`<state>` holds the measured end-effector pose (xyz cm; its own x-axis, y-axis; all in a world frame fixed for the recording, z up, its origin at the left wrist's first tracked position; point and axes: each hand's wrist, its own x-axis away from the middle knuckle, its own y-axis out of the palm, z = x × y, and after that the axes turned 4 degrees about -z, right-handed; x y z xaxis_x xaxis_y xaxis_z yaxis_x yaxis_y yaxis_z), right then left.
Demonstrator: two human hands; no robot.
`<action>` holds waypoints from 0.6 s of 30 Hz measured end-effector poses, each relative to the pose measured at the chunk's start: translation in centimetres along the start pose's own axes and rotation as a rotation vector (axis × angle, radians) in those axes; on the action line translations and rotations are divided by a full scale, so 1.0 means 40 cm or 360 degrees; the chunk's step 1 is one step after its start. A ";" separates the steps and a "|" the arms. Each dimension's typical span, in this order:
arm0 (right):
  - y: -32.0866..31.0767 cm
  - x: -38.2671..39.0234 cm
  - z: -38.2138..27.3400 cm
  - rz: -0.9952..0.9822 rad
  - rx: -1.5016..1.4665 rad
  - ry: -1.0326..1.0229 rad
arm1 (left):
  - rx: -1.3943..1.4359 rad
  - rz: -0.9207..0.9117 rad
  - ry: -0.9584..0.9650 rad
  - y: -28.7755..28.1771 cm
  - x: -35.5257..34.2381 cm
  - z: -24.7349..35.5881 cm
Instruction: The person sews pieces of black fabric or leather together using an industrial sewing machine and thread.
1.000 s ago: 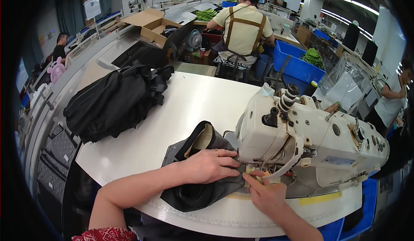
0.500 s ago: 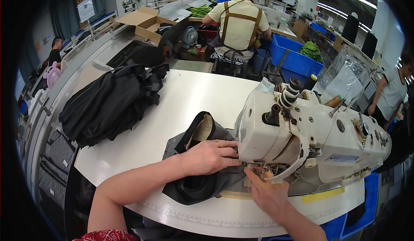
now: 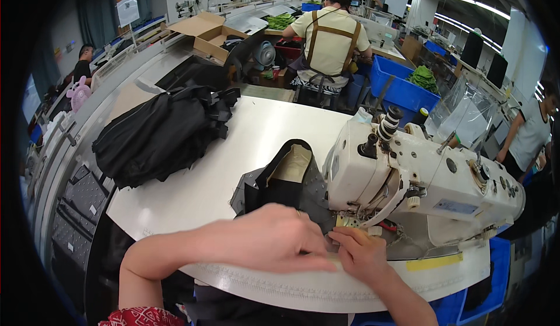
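A dark grey and black garment (image 3: 280,192) with a beige lining lies on the white table, beside the needle end of a white sewing machine (image 3: 373,168). Its upper opening gapes, showing the lining. My left hand (image 3: 280,238), smeared by motion, is over the garment's near part; its thumb stretches out apart from the curled fingers, and nothing shows in it. Next to it, in front of the presser foot, my right hand (image 3: 363,256) has its fingertips pinched at the garment's right edge. The fingertips of both hands are close together.
A heap of black cloth pieces (image 3: 163,136) lies on the table's left. Blue bins (image 3: 402,86) stand behind the machine, near a seated person (image 3: 329,40). Another person (image 3: 528,127) stands at the right. A ruler scale runs along the table's near edge (image 3: 280,288).
My left hand has lifted from beside the needle and moved nearer to me. My right hand's fingers have drawn together. The garment's opening has spread wider, and the view has shifted slightly.
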<state>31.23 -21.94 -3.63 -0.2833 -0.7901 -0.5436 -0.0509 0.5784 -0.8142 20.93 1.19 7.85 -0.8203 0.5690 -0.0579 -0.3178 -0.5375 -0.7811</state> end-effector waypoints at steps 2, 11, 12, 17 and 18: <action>0.002 -0.003 -0.006 -0.0041 0.0142 0.0136 | 0.0489 0.0302 0.0265 0.009 0.042 0.131; -0.007 -0.003 -0.010 -0.0091 0.0087 0.0154 | 0.0229 0.1081 0.1496 0.014 0.151 0.287; -0.009 -0.004 -0.009 -0.0086 0.0016 0.0101 | -0.0217 0.1231 0.1795 0.039 0.151 0.279; -0.014 0.000 -0.011 -0.0079 0.0083 0.0067 | -0.1089 0.0661 0.0894 0.123 0.087 0.142; -0.014 0.002 -0.010 -0.0116 0.0087 0.0060 | -0.0826 0.0811 0.0727 0.142 0.017 0.078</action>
<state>30.84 -22.23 -3.13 -0.3165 -0.8210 -0.4751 -0.0207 0.5067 -0.8619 17.08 -3.44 5.32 -0.4963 0.5903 -0.6366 0.3867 -0.5062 -0.7709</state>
